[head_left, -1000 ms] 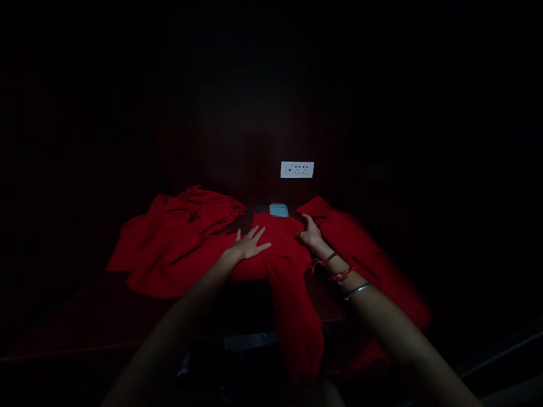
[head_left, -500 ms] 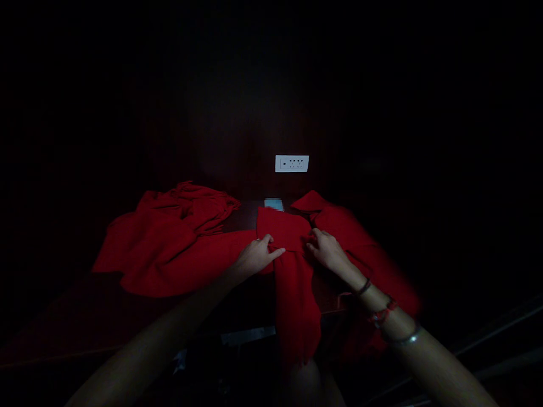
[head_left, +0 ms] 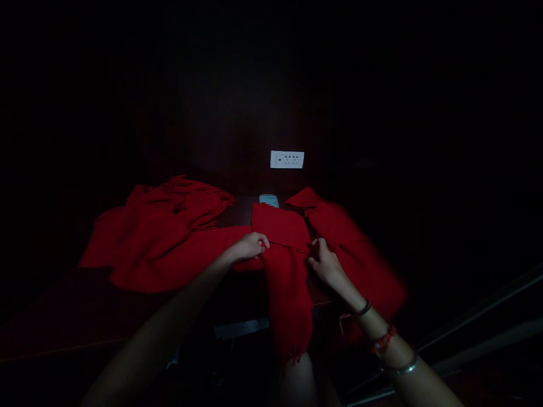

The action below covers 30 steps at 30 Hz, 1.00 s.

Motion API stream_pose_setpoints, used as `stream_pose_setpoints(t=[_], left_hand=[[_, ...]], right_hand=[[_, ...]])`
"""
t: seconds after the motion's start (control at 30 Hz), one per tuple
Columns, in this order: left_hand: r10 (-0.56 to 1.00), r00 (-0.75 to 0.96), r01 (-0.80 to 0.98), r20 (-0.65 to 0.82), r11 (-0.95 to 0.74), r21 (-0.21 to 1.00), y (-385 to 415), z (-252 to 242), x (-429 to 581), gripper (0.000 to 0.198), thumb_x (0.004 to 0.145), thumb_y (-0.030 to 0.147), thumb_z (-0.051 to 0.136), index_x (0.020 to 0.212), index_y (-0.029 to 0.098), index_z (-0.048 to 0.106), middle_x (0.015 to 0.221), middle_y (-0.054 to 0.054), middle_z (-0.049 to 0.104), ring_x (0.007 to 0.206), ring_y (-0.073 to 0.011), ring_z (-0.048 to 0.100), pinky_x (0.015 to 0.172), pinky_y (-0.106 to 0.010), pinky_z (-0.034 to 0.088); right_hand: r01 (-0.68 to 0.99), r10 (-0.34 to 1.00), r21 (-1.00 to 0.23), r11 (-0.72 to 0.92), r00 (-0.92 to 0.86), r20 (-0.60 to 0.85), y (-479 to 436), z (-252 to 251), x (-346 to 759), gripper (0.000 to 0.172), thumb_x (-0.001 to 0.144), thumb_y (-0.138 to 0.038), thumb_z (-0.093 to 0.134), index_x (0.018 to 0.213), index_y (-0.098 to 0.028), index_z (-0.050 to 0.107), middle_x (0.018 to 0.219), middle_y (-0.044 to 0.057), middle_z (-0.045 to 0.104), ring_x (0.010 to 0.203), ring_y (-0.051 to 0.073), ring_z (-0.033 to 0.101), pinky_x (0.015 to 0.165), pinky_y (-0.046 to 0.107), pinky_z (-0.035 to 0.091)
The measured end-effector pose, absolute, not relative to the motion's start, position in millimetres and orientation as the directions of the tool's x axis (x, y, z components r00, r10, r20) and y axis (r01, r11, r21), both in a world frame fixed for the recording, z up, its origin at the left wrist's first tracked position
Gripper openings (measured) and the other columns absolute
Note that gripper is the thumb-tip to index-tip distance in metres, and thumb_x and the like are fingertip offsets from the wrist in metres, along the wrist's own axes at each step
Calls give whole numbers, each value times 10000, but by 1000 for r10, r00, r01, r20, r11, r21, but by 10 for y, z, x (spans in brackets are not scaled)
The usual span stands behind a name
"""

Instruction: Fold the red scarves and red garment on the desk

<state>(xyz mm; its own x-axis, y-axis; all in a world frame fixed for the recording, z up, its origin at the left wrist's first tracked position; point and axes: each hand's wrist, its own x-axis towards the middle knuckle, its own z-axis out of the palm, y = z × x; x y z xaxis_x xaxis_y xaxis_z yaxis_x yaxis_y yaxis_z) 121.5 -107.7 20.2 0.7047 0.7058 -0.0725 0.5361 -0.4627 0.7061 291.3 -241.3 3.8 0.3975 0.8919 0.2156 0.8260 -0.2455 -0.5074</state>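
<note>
A red fringed scarf (head_left: 282, 226) lies folded over itself on the dark tabletop, and its fringed end (head_left: 292, 328) hangs over the front edge onto my leg. My left hand (head_left: 251, 246) pinches the scarf's left side at the fold line. On the opposite side my right hand (head_left: 324, 261) has its fingers curled closed at the scarf's right edge. More red cloth (head_left: 169, 254) spreads to the left, crumpled and fringed toward the back. Another red cloth piece (head_left: 348, 232) lies to the right, running over the front edge; where these join is hidden.
A white socket plate (head_left: 287, 159) is on the dark wall behind the table. A small pale blue item (head_left: 268, 200), blurred out, lies at the back of the table. The surroundings are very dark. Pale rails (head_left: 483, 314) show at lower right.
My left thumb and fingers have closed from a spread pose onto the scarf's edge. My right fingers have curled in tighter. The whole view has shifted slightly.
</note>
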Motion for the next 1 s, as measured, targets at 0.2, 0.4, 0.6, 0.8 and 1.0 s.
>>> stream_pose_setpoints(t=[0.2,0.4,0.6,0.8,1.0], left_hand=[[669,742,523,-54,-526,671,-1108,169,1186,153,632,238,518,744,133,532,573,32,515,470,-81,482,462,-177,354],[691,712,552,-128,-437,710,-1095,180,1153,329,572,43,454,883,128,519,710,25,507,440,-41,440,431,-158,362],[598,758,530,-260,-331,781,-1195,251,1144,306,641,107,472,946,127,464,702,23,519,536,-64,511,508,-167,415],[706,705,606,-73,-545,579,-1326,169,1204,305,656,378,533,833,130,516,778,-46,565,662,-149,547,586,-238,430],[681,728,607,76,-692,390,-1211,81,1242,434,583,149,569,1013,134,511,1020,-74,527,923,-178,488,802,-234,382]], right_hand=[[823,895,-510,-252,398,201,-2417,-59,2786,418,670,-165,451,1065,-168,313,944,80,553,771,178,551,665,257,397],[658,820,-738,-150,500,280,-2363,-56,3004,347,676,-147,378,1017,-181,325,883,49,543,717,141,534,627,246,413],[677,864,-714,-179,456,216,-2404,-49,3205,416,661,-131,419,1072,-160,366,871,51,555,727,136,526,648,258,421],[878,913,-465,-117,279,298,-2472,-5,3066,572,630,-28,433,1180,-171,365,1074,77,524,904,153,515,784,268,395],[875,863,-474,-95,310,399,-2416,50,3109,287,710,-69,385,869,-155,608,914,61,604,817,141,546,771,261,407]])
